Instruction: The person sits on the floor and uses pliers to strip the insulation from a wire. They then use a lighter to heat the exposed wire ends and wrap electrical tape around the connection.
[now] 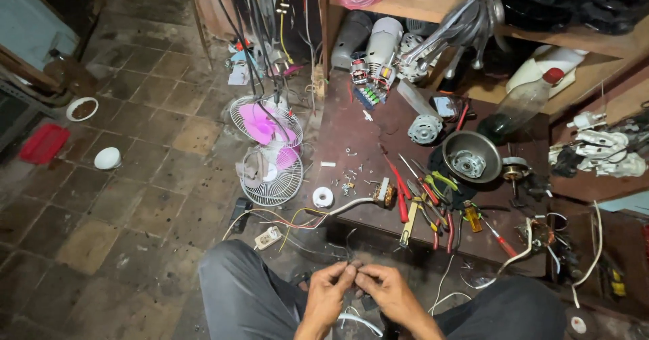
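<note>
My left hand (pixel 327 291) and my right hand (pixel 387 293) meet at the bottom centre, above my lap, between my knees in grey trousers. The fingertips of both pinch thin dark wire ends (pixel 354 267) held between them. A white cable (pixel 358 322) runs under my hands. Just beyond them a stator coil (pixel 384 192) with white and coloured leads lies on the low brown table (pixel 351 127).
Screwdrivers and pliers (pixel 426 201) lie scattered on the table beside a metal motor housing (pixel 471 156), a small motor (pixel 424 128) and a tape roll (pixel 323 197). A pink fan in a white grille (pixel 269 147) stands on the tiled floor. A plastic bottle (pixel 522 103) leans at the right shelf.
</note>
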